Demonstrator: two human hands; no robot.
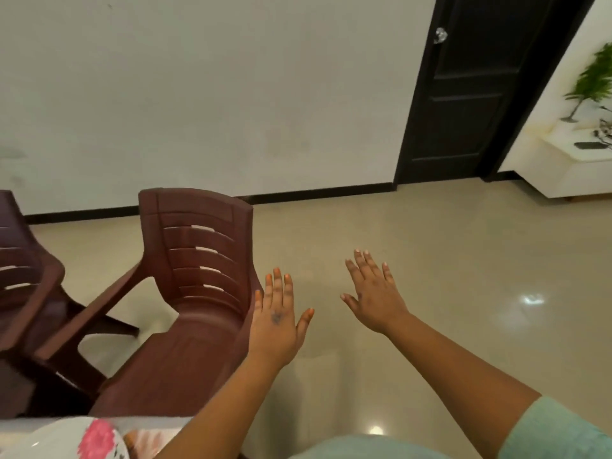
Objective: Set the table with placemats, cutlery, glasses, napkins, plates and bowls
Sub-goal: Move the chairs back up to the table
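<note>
Pale wall (198, 94) and glossy tiled floor (430, 260) seen ahead; black door (473, 94) at right. Brown plastic chair (185, 276) placed left. Floral placemat (96, 440) glimpsed at bottom-left on surface. Left hand (276, 321) and right hand (376, 293) held out, fingers spread, nothing grasped.

No text, label, brand, number or sign can be read anywhere.

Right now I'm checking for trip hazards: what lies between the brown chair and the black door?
In the head view, only bare glossy floor lies between the brown chair and the black door, along the wall's dark skirting.
</note>
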